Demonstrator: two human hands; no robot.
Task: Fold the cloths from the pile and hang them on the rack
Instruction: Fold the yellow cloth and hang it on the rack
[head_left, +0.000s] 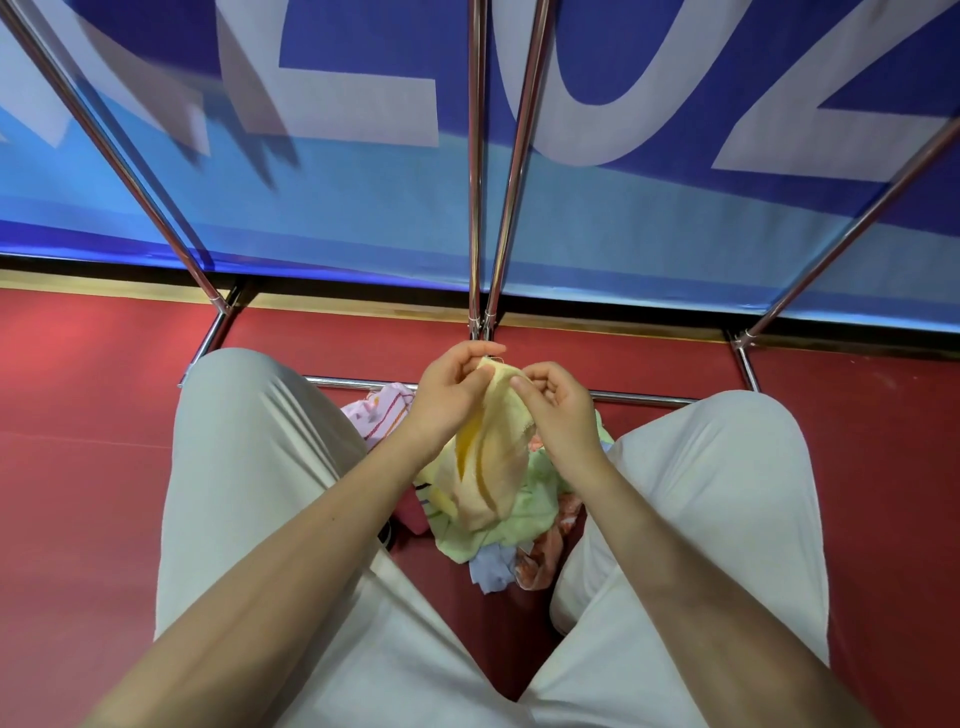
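Yellow terry cloth (488, 457) hangs between my two hands, raised above the pile (498, 519) that lies on the red floor (78, 467) between my knees. My left hand (449, 395) pinches the cloth's top edge with fingers curled round it, and my right hand (558, 405) pinches the same edge just beside it, thumb pressed on the fabric and the other fingers bent. The two hands are close together, almost touching at the top of the cloth. The cloth droops down from that edge, bunched and creased, with a deeper yellow stripe showing in its folds, and its lower end rests on the pile.

In the pile I see a pale green cloth (524, 514) on top, a pink striped cloth (382, 410) at the far left, a light blue piece (491, 566) at the near edge and an orange patterned one (545, 551) to the right. My legs in light trousers (249, 467) spread out on both sides of the pile.

Beyond my hands stands the rack (475, 182), its shiny metal bars rising from the floor, with a low crossbar running left to right just behind the pile. Behind the rack hangs a blue banner (363, 218) with large pale letters.
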